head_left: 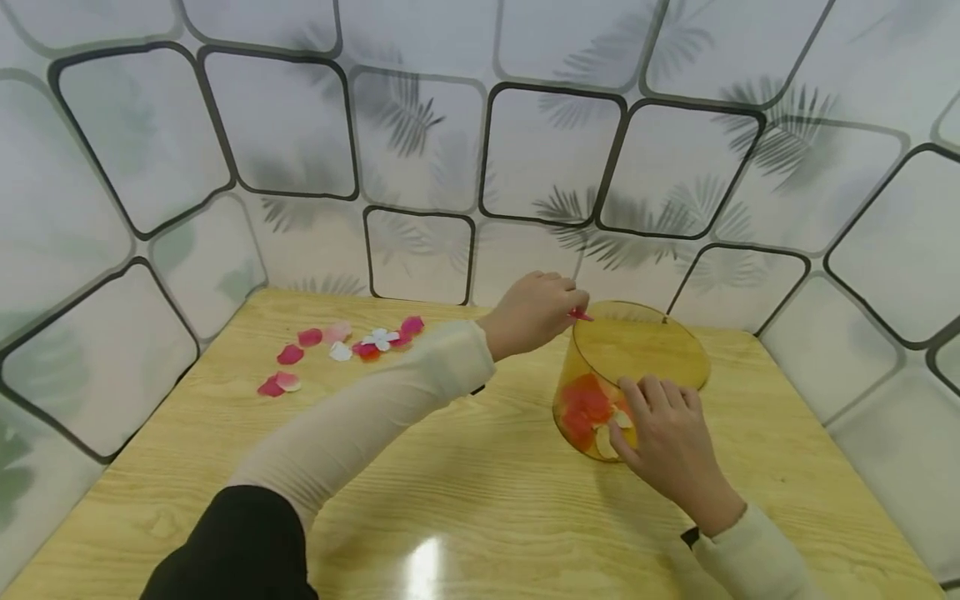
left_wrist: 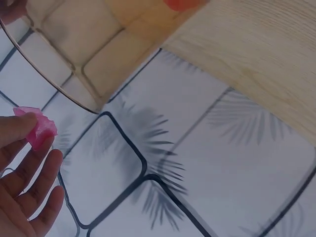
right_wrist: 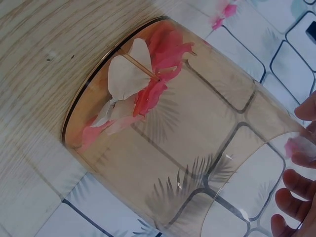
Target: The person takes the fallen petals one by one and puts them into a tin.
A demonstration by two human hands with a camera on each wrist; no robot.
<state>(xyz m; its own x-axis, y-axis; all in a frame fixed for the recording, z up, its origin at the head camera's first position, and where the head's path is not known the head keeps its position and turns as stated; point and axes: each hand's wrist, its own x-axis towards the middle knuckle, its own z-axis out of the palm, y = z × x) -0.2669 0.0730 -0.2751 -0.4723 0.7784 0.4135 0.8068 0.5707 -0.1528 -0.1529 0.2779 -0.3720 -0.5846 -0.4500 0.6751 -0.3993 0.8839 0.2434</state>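
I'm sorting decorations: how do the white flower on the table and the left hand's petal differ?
The flower is white; the petal is pink. The flower spreads several lobes; the petal looks creased. The flower lies on the table; the left hand pinches the petal.

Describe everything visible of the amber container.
The container is a see-through, amber-tinted, open-topped cylinder, apparently glass or plastic, with a thin rim and a darker base edge. It stands on the table; whether slightly tilted, I can't tell. Red, pink and white petals lie in its lower part. The right hand is at its near side in the head view; contact is unclear.
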